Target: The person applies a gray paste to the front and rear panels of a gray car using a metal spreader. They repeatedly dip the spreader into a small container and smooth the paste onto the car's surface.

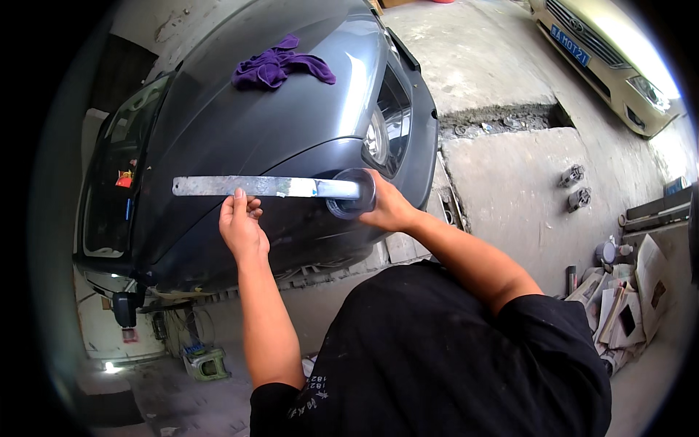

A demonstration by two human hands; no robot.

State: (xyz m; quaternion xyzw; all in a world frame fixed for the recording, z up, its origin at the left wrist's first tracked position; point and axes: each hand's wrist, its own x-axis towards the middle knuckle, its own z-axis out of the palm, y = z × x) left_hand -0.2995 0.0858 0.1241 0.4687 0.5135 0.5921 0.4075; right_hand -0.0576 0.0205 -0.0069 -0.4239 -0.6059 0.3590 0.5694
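My left hand (244,224) pinches a long flat metal mixing stick (247,186) between thumb and fingers near its middle. The stick lies level, with a round hole at its left end and whitish-blue paint smears toward its right end. That right end reaches into a clear round cup (352,195), which is tilted with its mouth toward the stick. My right hand (389,205) wraps around the cup's far side. What the cup contains is hard to make out. Both hands are above the fender of a dark grey car (277,131).
A crumpled purple cloth (275,65) rests on the car's hood. Beyond a broken strip of concrete (502,120) stands a beige car (619,51). Two small dark metal parts (575,186) lie on the floor. Papers and cardboard (622,313) are piled at the right, and a green stool (206,363) stands lower left.
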